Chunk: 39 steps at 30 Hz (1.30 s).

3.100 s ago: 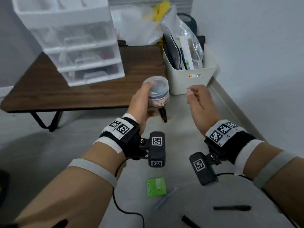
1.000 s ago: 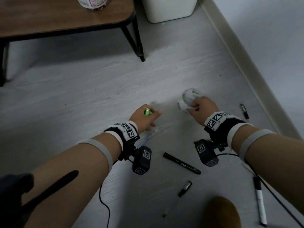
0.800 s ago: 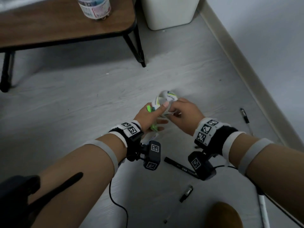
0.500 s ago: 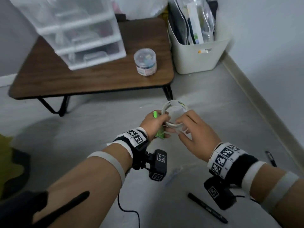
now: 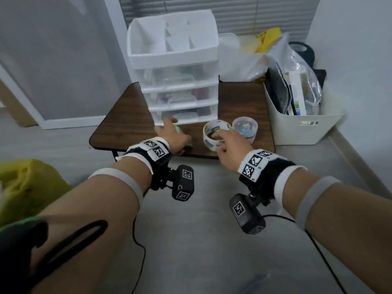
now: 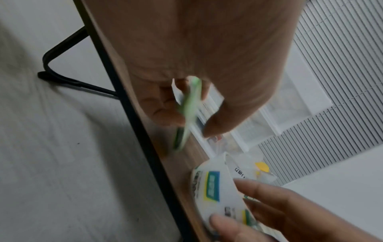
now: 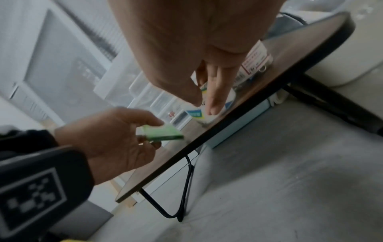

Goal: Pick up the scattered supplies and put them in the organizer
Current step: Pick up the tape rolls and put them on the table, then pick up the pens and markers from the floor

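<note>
Grips, both occupied. Left hand pinches a flat green packet between thumb and fingers, held on edge just above the table, probably so it can go straight into a slot. Right hand curls over a roll of tape, one finger inside the core, the rest on the outer wall; the roll sits at or just above the table, contact not clear. Just beyond the right grip: a lidded clear tub of small items. Ahead of the left grip: the white drawer organizer, drawers closed, top tray open. Right of both: a white bin of packets on the floor.
</note>
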Available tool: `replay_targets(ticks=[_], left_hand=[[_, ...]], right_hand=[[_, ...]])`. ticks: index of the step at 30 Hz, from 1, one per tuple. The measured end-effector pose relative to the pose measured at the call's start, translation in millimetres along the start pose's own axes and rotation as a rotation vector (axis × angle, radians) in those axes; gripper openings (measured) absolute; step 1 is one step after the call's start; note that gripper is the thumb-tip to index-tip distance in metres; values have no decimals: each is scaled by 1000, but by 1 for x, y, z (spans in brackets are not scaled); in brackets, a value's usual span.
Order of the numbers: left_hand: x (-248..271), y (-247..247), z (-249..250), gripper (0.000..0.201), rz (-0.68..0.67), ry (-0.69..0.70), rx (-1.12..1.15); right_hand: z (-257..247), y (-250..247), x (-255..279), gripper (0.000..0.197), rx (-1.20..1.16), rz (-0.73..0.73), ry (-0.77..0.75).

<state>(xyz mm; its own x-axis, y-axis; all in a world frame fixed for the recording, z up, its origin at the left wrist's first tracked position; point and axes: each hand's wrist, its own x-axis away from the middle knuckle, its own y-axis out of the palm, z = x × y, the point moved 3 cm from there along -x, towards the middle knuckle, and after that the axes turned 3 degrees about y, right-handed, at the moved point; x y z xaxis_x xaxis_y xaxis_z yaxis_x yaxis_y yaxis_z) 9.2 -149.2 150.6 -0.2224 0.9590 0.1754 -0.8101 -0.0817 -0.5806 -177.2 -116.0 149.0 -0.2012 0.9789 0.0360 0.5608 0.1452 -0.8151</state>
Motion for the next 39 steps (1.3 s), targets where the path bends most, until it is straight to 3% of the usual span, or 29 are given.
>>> replay_targets(ticks=[2, 4, 9, 11, 13, 14, 16, 18, 21, 23, 25, 28, 32, 36, 39], left_hand=[[-15, 3, -12, 62, -26, 16, 26], [-22, 5, -24, 64, 35, 19, 51], [8, 24, -34, 56, 230, 93, -454], [26, 36, -31, 50, 382, 200, -451], [50, 55, -21, 38, 566, 411, -278], [66, 72, -17, 31, 574, 510, -176], [98, 112, -19, 26, 387, 559, -46], [135, 168, -38, 24, 79, 419, -45], [187, 236, -83, 23, -387, 231, -294], [214, 272, -112, 29, -722, 235, -541], [232, 292, -138, 48, -921, 280, -765], [239, 303, -161, 57, -948, 342, -920], [245, 316, -163, 28, -981, 446, -1006], [268, 330, -148, 18, -1030, 613, -777], [301, 349, -141, 16, -1195, 780, -666]], right_hand=[[3, 9, -2, 55, -81, 19, 8], [9, 16, 9, 62, -159, 78, -28], [40, 24, 58, 54, -211, 173, -92], [61, 26, 79, 45, -164, 185, -63], [91, 28, 104, 37, -110, 164, -15], [111, 30, 120, 34, -76, 129, 23], [153, 34, 149, 29, -8, 9, 134], [201, 38, 191, 25, 105, -163, 310], [254, 45, 259, 27, 279, -433, 554], [279, 56, 302, 44, 344, -540, 651], [295, 68, 338, 56, 385, -588, 717], [306, 85, 373, 57, 444, -572, 773], [308, 102, 396, 44, 569, -517, 833], [310, 106, 404, 30, 421, -471, 893], [315, 89, 416, 21, 200, -299, 924]])
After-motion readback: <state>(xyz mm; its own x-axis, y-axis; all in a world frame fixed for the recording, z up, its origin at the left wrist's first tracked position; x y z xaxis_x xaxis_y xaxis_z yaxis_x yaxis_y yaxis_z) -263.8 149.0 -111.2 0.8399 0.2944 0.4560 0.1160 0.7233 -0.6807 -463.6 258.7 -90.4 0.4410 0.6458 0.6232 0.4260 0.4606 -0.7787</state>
